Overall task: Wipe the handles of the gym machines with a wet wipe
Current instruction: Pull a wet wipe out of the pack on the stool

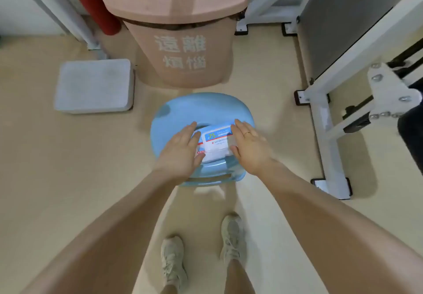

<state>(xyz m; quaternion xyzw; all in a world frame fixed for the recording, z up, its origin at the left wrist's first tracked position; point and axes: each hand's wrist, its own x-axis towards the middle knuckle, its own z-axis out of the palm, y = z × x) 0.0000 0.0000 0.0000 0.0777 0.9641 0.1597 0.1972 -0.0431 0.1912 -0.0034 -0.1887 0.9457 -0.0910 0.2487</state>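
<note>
A white and blue pack of wet wipes [216, 143] lies flat on a round light-blue stool [201, 108] in the middle of the head view. My left hand [183, 150] rests on the pack's left side with fingers spread. My right hand [248, 145], with a ring on one finger, touches the pack's right side, fingers straight. Both hands flank the pack; neither lifts it. No machine handle shows clearly in this view.
A pink lidded bin [180, 30] stands just behind the stool. A grey scale [95, 85] lies on the floor at left. A white gym machine frame [327, 115] runs along the right. A red cylinder [98, 3] leans at back left. My feet are below.
</note>
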